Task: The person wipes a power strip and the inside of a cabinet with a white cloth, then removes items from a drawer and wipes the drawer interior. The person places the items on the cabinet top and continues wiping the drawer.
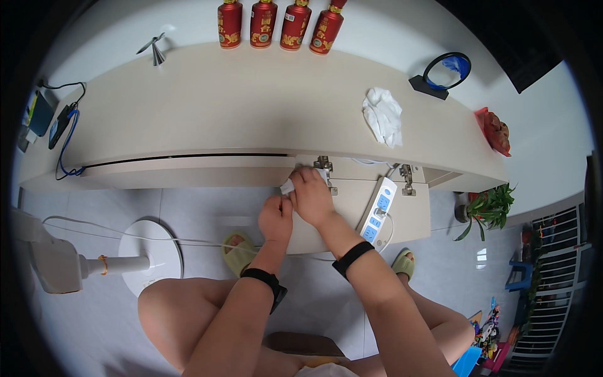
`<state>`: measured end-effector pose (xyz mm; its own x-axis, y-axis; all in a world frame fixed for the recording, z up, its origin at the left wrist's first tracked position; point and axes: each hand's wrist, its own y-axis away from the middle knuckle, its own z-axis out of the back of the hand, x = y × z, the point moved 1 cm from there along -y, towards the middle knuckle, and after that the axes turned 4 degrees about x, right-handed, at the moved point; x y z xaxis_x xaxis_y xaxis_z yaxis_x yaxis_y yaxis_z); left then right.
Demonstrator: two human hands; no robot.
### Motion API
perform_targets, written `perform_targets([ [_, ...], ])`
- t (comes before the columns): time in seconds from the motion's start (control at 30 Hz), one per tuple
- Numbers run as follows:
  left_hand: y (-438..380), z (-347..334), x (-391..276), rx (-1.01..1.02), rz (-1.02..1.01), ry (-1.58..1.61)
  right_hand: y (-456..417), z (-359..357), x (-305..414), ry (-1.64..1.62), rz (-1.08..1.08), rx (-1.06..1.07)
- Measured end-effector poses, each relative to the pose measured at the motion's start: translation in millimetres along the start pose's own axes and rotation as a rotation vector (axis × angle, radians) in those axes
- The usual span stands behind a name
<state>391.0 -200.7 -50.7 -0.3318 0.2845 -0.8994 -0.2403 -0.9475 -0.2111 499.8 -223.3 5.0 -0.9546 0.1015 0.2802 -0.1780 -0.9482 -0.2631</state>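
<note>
My right hand (313, 195) is at the left end of an opened cabinet flap (410, 214), close beside a metal hinge (324, 164). White tissue or cloth (288, 186) shows under its fingers. My left hand (276, 219), its fingers curled, lies against the right one just below the white piece; whether it holds anything is hidden. A white power strip (379, 209) with a plug in it rests on the flap, near a second hinge (407, 180). On the cabinet top (264, 108) lies a crumpled white cloth (382, 117).
Several red bottles (263, 24) line the wall side of the cabinet top. A metal ornament (158, 51) and a black ring-shaped stand (447, 70) are there too. A white round base (150, 254) with a cord stands on the floor at left, a potted plant (490, 207) at right.
</note>
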Motion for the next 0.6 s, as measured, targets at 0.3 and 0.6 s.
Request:
perform_targets([
  [0.3,-3,-4,0,0.040,0.008,-0.184,56,18,-8,-0.005,-0.157,-0.294],
  [0.6,-4,-7,-2,0.053,-0.005,-0.146,-13,3,-35,-0.014,-0.478,-0.350],
])
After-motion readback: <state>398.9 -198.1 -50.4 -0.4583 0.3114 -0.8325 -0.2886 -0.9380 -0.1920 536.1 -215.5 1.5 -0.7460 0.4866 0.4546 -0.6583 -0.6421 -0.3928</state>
